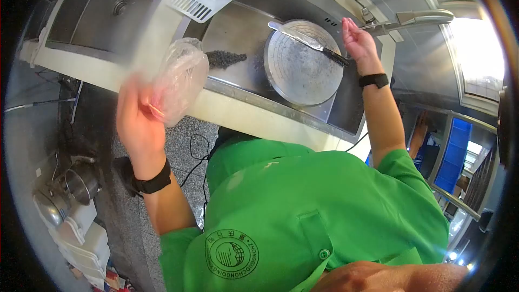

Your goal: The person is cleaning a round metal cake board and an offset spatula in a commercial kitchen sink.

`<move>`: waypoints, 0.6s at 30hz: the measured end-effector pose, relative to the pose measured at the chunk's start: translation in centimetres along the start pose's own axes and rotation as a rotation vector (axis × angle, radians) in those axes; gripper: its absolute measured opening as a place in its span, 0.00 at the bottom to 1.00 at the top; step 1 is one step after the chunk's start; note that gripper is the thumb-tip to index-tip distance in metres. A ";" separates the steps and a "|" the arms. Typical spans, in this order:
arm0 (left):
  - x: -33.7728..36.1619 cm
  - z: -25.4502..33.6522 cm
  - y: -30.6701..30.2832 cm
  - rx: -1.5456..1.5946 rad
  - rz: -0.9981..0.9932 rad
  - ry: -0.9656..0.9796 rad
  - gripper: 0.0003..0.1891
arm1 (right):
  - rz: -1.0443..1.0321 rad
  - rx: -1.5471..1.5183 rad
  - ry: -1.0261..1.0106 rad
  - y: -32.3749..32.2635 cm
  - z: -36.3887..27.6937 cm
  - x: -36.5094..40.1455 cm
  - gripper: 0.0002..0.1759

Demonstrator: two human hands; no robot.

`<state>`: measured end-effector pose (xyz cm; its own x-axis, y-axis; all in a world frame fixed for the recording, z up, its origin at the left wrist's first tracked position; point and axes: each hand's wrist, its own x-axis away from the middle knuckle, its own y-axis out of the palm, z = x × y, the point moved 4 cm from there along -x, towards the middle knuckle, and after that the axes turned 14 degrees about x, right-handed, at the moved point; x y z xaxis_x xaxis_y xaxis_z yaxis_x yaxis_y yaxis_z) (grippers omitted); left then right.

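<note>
My left hand (139,121), slightly blurred, is closed on a crumpled clear plastic bag (186,73) over the counter's front edge. At the far right of the sink, my right hand (358,44) is raised beside the faucet (416,20), its fingers extended and slightly curved, holding nothing. Below that hand lies a long flat-bladed spatula (303,38) with a dark handle, across a round metal disc (289,81). A dark grey scouring pad (226,59) rests on the sink floor near the bag.
The metal sink (243,27) has a pale counter rim (254,116). A white slotted plastic piece (200,0) sits on the divider beside a second basin (111,13). Metal pots (81,181) and white containers (86,243) stand lower left. A black cable (203,157) trails below the counter.
</note>
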<state>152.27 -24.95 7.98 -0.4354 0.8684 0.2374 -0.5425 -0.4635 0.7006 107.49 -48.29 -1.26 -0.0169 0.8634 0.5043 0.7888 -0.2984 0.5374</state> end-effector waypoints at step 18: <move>1.4 0.2 -0.2 -0.067 0.014 -0.012 0.12 | -0.857 2.311 -1.153 3.0 19.2 8.5 0.23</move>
<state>151.95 -23.58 8.28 -0.4348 0.8636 0.2552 -0.5836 -0.4860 0.6506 121.49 -34.07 -8.36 -0.8604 0.5090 0.0249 -0.0694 -0.0686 -0.9952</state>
